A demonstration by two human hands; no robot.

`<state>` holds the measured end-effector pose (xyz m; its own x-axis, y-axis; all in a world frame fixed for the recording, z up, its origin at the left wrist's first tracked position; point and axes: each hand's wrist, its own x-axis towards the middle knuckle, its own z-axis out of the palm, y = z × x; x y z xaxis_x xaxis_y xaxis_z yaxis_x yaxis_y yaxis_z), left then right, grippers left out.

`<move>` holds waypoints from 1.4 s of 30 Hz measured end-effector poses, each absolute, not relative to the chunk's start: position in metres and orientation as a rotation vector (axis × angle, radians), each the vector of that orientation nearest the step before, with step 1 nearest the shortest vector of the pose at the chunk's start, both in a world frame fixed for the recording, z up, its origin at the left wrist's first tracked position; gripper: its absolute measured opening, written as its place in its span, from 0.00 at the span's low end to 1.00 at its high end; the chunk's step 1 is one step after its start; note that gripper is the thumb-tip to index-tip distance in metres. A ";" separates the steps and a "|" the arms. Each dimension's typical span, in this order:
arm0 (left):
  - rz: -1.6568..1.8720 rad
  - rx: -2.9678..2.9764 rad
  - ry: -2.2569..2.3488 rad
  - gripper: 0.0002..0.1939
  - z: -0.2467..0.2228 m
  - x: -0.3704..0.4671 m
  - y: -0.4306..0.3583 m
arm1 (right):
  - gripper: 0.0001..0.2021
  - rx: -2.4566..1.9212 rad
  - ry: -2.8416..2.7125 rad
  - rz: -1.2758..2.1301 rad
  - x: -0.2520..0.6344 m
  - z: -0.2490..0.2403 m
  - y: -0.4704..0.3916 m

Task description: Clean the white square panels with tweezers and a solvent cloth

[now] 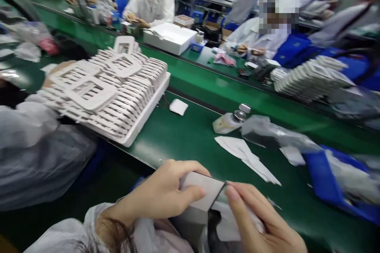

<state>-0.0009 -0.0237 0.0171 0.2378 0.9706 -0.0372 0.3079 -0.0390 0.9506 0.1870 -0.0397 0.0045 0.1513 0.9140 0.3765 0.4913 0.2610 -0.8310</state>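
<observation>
Evidently the left hand (166,191) had its grip closed on a flat white panel (202,189), thumb across its face, near the close edge of the green surface (181,138). The right hand (264,221), its grip narrow, met the panel's right corner; whether it pinched that corner, I could not tell. Good handling seemed to want a steady left hold, light thumb pressure and small fingertip movements, near side of the bottle (225,123) and white cloth (247,157).
</observation>
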 end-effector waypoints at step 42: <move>0.751 2.112 1.165 0.12 0.019 0.005 -0.014 | 0.10 -1.178 -1.181 1.058 0.181 -0.010 -0.034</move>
<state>0.0048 -0.0136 0.0190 0.4529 0.8721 0.1853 0.5287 -0.4300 0.7318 0.1813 -0.0340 -0.0099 0.1021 0.9893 0.1044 0.0040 0.1045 -0.9945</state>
